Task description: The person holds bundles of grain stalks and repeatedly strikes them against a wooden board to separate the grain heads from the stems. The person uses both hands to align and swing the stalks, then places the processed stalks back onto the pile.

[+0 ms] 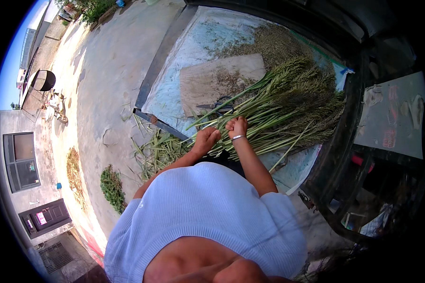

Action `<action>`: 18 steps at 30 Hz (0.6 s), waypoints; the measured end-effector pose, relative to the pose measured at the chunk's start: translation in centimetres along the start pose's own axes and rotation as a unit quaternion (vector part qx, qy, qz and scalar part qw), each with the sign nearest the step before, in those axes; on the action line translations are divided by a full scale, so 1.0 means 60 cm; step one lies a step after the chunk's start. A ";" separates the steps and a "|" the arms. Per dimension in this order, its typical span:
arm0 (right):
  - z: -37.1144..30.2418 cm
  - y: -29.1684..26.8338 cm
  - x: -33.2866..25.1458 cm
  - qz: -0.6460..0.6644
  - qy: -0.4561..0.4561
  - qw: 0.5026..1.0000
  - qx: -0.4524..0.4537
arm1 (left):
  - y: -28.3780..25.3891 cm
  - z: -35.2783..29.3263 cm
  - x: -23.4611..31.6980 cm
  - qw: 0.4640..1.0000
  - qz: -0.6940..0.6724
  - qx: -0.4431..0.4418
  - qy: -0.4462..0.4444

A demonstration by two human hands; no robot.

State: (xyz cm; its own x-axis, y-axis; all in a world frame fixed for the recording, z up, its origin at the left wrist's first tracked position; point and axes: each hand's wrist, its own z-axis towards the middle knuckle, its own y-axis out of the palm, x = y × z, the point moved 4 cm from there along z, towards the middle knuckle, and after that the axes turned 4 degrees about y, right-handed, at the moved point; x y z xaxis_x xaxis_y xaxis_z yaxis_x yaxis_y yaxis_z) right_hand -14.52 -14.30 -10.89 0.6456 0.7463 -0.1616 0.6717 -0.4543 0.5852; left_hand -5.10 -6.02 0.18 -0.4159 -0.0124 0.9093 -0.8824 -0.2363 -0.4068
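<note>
On the blue-white sheet (pixel 172 85), green stalks (pixel 281 101) with seed heads fan out ahead and right, overlapping a flat board (pixel 196 85) bearing scissors (pixel 214 106); brown grainy heap (pixel 281 45) beyond, loose leaves (pixel 158 153) left. Left hand (pixel 206 139) and right hand (pixel 237 126) near each other at stalk ends, forearms forward, fingers curled closed; can't tell what's pinched.

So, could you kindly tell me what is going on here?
A person's left hand and right hand are curled closed near the lower ends of the stalks, though exactly what each grips is hard to see. Scissors lie at the near edge of the board, loose seed is heaped beyond it, and green scraps litter the ground leftward.
</note>
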 end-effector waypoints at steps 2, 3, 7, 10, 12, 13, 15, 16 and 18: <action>0.010 -0.007 0.004 0.013 0.006 0.999 -0.037 | -0.003 -0.021 -0.036 0.972 -0.159 0.029 -0.172; 0.017 -0.016 0.007 0.011 0.004 1.000 -0.028 | -0.004 -0.022 -0.034 0.936 -0.284 0.061 -0.197; 0.053 -0.066 0.013 0.035 -0.002 0.999 0.013 | -0.092 -0.020 0.019 0.889 -0.354 0.179 -0.228; 0.050 -0.030 0.009 0.073 0.006 0.997 -0.004 | -0.223 -0.042 0.054 0.899 -0.296 0.280 -0.163; 0.063 -0.035 0.003 0.066 -0.027 0.997 0.029 | -0.355 -0.091 0.066 0.900 -0.173 0.389 -0.097; 0.068 -0.037 -0.006 0.056 -0.027 0.995 0.074 | -0.425 -0.131 0.085 0.889 -0.128 0.432 -0.086; 0.073 0.010 -0.001 0.081 -0.027 0.995 0.043 | -0.517 -0.229 0.092 0.863 -0.097 0.478 -0.131; 0.063 0.045 0.009 0.080 -0.034 0.996 0.015 | -0.545 -0.281 0.083 0.854 0.000 0.499 -0.145; 0.080 0.033 0.010 0.043 -0.044 0.997 -0.036 | -0.609 -0.345 0.113 0.780 0.354 0.508 -0.094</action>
State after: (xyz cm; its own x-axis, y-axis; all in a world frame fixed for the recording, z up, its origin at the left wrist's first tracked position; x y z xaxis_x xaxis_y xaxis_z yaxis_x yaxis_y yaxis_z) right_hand -11.05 -17.12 -13.64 0.7308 0.6594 -0.1765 0.5875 -0.4759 0.6545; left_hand 19.76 22.67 19.41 -0.5955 -0.6085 0.5245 0.2223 -0.7522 -0.6203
